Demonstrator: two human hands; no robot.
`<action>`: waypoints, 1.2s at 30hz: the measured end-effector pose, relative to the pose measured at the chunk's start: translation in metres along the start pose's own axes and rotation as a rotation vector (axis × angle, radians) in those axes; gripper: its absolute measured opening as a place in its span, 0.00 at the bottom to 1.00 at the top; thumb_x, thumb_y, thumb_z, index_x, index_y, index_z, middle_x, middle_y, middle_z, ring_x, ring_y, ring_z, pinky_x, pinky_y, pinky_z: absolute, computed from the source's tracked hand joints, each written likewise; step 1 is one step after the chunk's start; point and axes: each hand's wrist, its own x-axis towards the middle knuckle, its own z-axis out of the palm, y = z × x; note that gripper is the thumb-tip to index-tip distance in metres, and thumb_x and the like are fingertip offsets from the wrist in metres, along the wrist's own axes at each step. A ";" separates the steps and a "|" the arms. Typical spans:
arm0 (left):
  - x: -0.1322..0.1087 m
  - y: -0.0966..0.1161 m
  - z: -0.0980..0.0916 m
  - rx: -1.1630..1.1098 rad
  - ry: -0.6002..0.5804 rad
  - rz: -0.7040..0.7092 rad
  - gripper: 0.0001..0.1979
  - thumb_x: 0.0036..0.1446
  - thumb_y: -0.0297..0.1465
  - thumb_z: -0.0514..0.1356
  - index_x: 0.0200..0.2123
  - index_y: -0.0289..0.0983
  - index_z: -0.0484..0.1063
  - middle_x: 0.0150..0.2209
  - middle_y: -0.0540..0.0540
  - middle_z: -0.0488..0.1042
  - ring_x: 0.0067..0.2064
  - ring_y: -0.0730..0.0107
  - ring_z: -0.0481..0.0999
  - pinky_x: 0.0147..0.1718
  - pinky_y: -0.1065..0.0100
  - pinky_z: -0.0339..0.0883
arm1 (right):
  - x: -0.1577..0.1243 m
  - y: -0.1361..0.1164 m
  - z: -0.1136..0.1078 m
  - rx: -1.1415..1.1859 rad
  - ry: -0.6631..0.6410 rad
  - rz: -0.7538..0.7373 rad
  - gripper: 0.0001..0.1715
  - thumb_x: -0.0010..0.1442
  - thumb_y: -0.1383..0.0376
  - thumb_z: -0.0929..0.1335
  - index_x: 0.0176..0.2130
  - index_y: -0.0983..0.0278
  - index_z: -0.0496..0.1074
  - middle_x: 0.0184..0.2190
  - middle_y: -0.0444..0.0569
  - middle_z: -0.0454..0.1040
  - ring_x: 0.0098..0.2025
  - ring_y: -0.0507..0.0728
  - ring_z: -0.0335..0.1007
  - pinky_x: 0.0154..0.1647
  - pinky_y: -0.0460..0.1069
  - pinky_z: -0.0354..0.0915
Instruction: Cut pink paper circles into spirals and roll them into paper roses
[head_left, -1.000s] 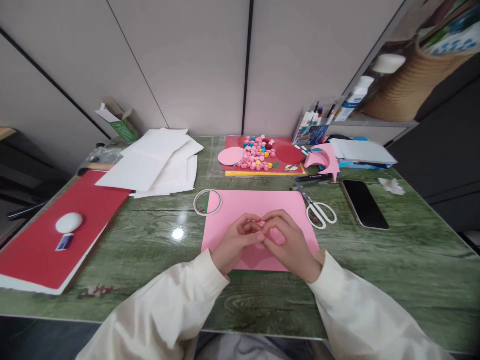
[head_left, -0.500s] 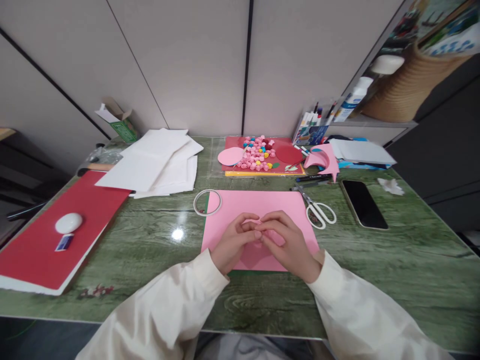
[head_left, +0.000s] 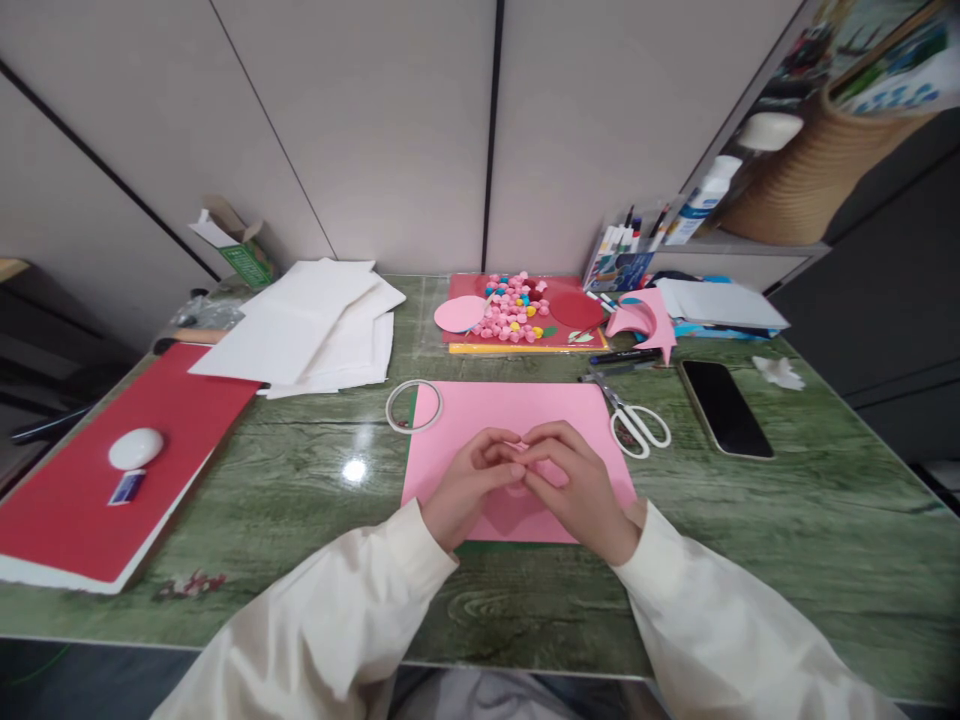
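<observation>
Over a pink sheet of paper (head_left: pixel 480 405), my left hand (head_left: pixel 474 482) and my right hand (head_left: pixel 576 488) meet at the fingertips. Both are closed in a pinch around a small pink piece of paper (head_left: pixel 517 489), mostly covered by the fingers. A green edge shows from under the pink sheet. A roll of white tape (head_left: pixel 390 408) lies over the sheet's left corner. White-handled scissors (head_left: pixel 636 428) rest at its right edge.
Behind the sheet, small pink, blue and yellow paper pieces (head_left: pixel 510 315) lie on a red sheet (head_left: pixel 461 282). White papers (head_left: pixel 300 325) and a red board (head_left: pixel 180 400) are on the left. A phone (head_left: pixel 726 408) and pink paper scrap (head_left: pixel 664 325) lie right.
The hands stay together over the pink sheet, with only a slight shift of the fingers. The whole view has moved a few pixels.
</observation>
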 end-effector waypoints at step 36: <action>0.002 -0.001 0.000 0.002 0.065 0.007 0.17 0.44 0.27 0.65 0.39 0.37 0.67 0.31 0.49 0.72 0.34 0.71 0.72 0.33 0.70 0.63 | -0.002 0.006 0.001 0.017 -0.095 -0.039 0.17 0.58 0.72 0.62 0.44 0.56 0.71 0.40 0.50 0.67 0.44 0.57 0.66 0.43 0.54 0.68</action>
